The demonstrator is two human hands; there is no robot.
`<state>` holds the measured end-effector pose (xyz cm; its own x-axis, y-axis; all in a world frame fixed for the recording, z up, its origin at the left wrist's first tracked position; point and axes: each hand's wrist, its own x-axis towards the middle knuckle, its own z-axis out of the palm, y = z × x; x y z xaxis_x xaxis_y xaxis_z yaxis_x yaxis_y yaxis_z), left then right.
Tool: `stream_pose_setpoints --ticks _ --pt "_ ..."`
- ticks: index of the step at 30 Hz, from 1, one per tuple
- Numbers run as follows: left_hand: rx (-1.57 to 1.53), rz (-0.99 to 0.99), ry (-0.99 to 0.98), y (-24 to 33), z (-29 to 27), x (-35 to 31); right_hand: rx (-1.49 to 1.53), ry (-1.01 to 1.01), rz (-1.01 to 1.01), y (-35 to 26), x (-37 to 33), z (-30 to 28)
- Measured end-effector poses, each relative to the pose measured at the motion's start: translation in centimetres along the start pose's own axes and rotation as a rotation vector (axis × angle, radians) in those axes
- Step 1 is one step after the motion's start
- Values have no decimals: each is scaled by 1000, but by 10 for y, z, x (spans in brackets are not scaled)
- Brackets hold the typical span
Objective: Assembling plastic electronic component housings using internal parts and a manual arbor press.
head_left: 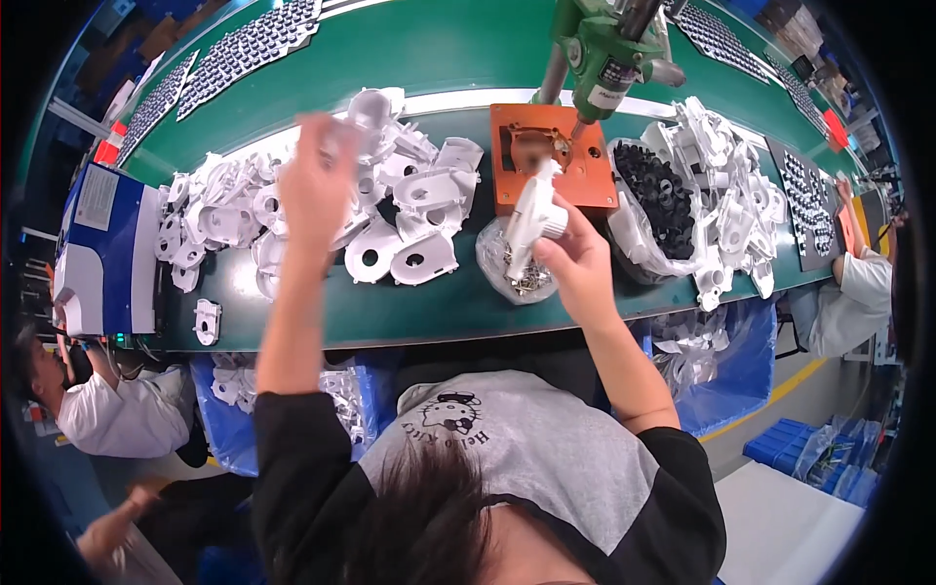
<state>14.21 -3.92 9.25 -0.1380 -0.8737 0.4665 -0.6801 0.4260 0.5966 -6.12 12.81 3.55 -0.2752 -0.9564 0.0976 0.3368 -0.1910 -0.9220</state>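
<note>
In front of the orange fixture block (509, 192), my right hand (582, 268) grips a white plastic housing (533, 222), held tilted above a clear bag of small metal screws (531, 284). My left hand (318, 185) is smeared by motion over the left heap of white plastic parts (427, 190). A blurred white shape shows at its fingers, and whether they hold it I cannot tell. The orange block has a dark recess in its top, under a green press (603, 73).
Right of the block stands a clear bag of small black parts (655, 195), beside another white heap (726, 195). A blue-and-white machine (107, 252) is at the left. One loose part (207, 322) lies near the bench edge. Blue bins (726, 366) hang below. Other people work at both sides.
</note>
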Motion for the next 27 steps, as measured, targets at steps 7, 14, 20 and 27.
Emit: stream_pose_setpoints --ticks 7,14,20,27 --pt "-1106 34 -432 48 36 -108 -445 86 -273 -1 -1 19" --pt "-569 535 -249 49 66 -136 -202 24 23 -2 -15 -12" --pt "-492 376 -154 45 68 -136 -24 49 97 3 -24 -27" --pt "-892 128 -397 68 54 -99 -97 103 -127 -25 -28 -33"
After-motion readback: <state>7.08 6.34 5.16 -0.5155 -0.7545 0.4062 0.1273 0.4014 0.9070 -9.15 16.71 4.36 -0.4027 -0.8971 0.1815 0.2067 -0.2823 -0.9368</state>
